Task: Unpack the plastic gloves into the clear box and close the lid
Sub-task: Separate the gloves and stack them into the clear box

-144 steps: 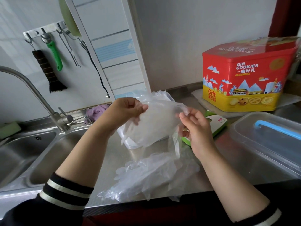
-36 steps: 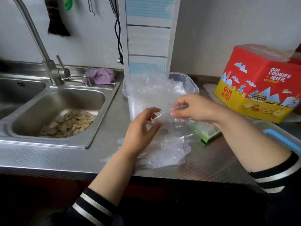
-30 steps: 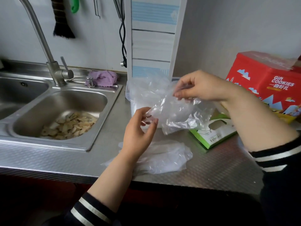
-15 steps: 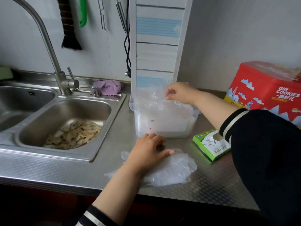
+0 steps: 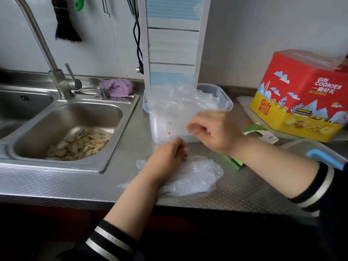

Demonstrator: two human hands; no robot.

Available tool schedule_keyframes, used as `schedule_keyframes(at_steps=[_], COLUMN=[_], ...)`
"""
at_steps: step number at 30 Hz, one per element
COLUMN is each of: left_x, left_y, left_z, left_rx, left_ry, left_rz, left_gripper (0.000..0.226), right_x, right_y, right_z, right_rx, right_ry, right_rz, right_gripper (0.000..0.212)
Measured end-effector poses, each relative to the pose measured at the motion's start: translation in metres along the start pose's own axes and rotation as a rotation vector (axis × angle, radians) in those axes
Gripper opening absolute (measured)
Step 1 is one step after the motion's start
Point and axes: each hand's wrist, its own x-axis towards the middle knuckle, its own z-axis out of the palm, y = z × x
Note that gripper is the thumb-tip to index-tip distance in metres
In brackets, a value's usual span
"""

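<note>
left hand (image 5: 165,159) curled on glove pile (image 5: 190,176), bench | right hand (image 5: 216,132) blurred, grip unclear | box (image 5: 222,97) just behind, open, left hand nearer pile

I count two hands (image 5: 165,159), one clear box (image 5: 224,99), one loose heap of plastic gloves (image 5: 194,178) on the worktop (image 5: 56,179), one red cookie tin (image 5: 301,91), one green carton (image 5: 235,162), one tap (image 5: 62,80), one purple cloth (image 5: 114,87) and one hanging brush (image 5: 66,25).
</note>
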Motion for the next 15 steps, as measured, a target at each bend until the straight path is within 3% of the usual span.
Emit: schedule_keyframes(at_steps=[2, 5, 6, 9, 12, 15], left_x=[-0.002, -0.004, -0.005, -0.005, -0.006, -0.005], left_y=[0.001, 0.004, 0.005, 0.005, 0.005, 0.006], left_z=[-0.002, -0.006, -0.007, -0.007, -0.006, -0.008], left_rx=[-0.045, -0.092, -0.106, -0.106, -0.131, -0.123], left_ry=[0.037, 0.115, 0.12, 0.046, -0.03, 0.023], left_rz=[-0.053, -0.098, -0.111, -0.111, -0.095, -0.074], left_gripper=[0.006, 0.018, 0.023, 0.022, 0.022, 0.016], right_x=[-0.017, -0.038, -0.042, -0.043, -0.039, -0.035], right_y=[-0.009, -0.008, -0.007, -0.002, 0.003, 0.01], right_z=[0.01, 0.025, 0.027, 0.03, 0.025, 0.014], right_rx=[-0.058, -0.075, -0.021, 0.108, 0.199, 0.171], right_ry=[-0.322, -0.728, -0.759, -0.643, -0.519, -0.471], right_rz=[0.256, 0.577, 0.647, 0.744, 0.749, 0.775], right_gripper=[0.048, 0.06, 0.056, 0.017, 0.009, 0.007])
